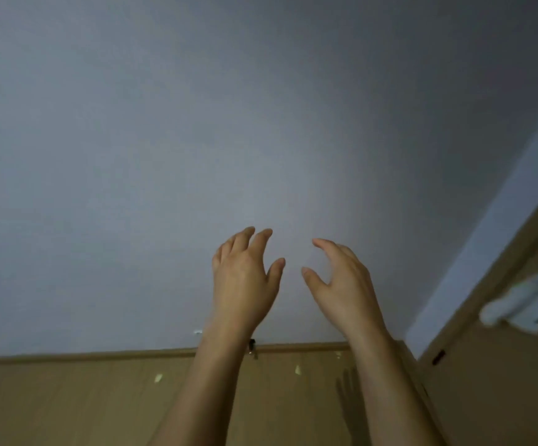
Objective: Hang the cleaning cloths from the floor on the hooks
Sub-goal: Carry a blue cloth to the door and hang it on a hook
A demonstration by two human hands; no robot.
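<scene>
My left hand [245, 278] and my right hand [341, 281] are both raised in front of a plain grey wall [197, 140], side by side with a gap between them. Their fingers are loosely curved and hold nothing. At the far right a pale white and light-blue cleaning cloth [525, 304] hangs against a wooden surface [502, 365], well to the right of my right hand. What holds it there is hidden by the cloth. A small dark hook-like piece [252, 344] shows just behind my left wrist.
A wooden rail [84, 355] runs along the bottom of the wall, with wooden panelling [68, 407] below it. A few small pale marks [158, 378] dot the panelling. A small dark fitting [438, 357] sits on the wooden surface at the right.
</scene>
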